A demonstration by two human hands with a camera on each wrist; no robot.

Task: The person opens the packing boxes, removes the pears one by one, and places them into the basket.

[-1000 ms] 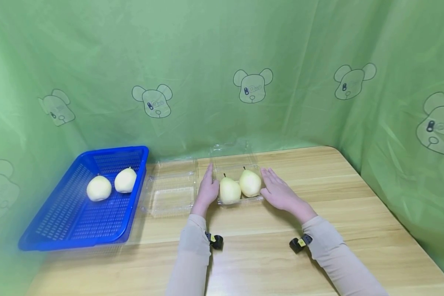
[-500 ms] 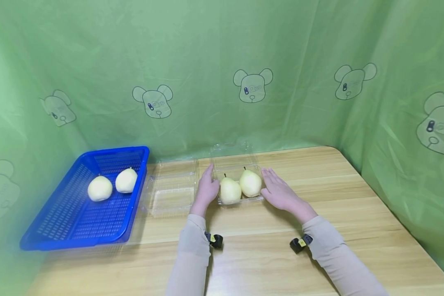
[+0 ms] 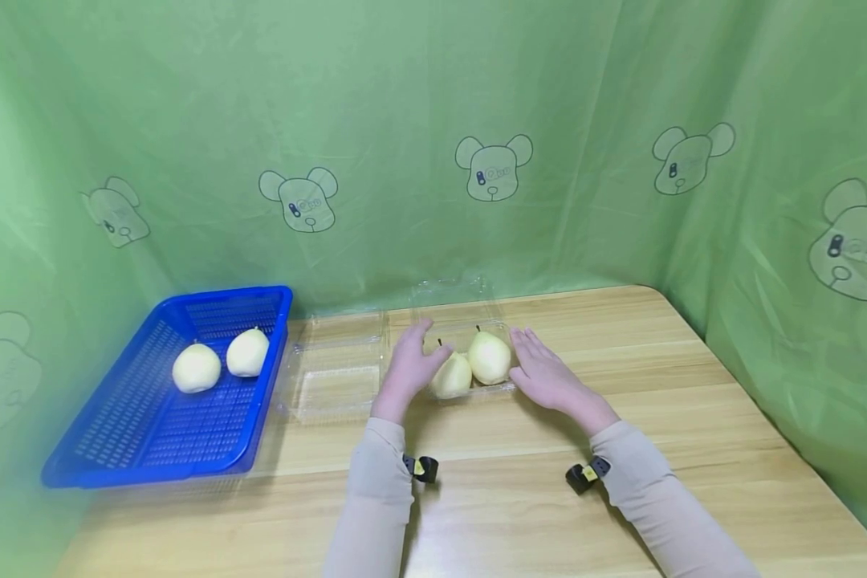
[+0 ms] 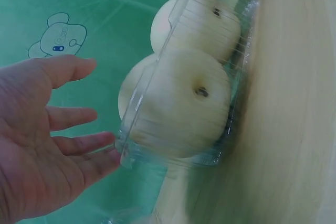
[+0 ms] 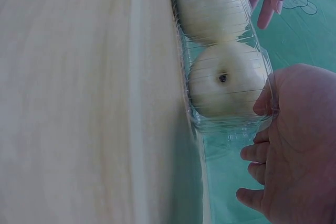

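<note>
Two pale yellow pears, a left pear (image 3: 453, 379) and a right pear (image 3: 489, 358), sit side by side in a clear plastic clamshell box (image 5: 220, 124). Its lid (image 3: 457, 303) stands open at the back, against the green cloth. My left hand (image 3: 410, 366) is at the box's left side, thumb raised over the left pear. In the left wrist view its fingers are spread, with lower fingertips right at the rim. Along the right side my right hand (image 3: 545, 377) lies with fingers extended, and in the right wrist view its thumb shows through the clear wall.
A second clear clamshell box (image 3: 335, 381) stands open to the left of my left hand. Farther left is a blue plastic basket (image 3: 144, 474) holding two pears (image 3: 197, 368). Green cloth (image 3: 405, 96) hangs around the wooden table (image 3: 491, 498).
My left hand has lifted from the box's left side, its thumb moving up and right over the left pear. The right hand, box and pears have stayed in place.
</note>
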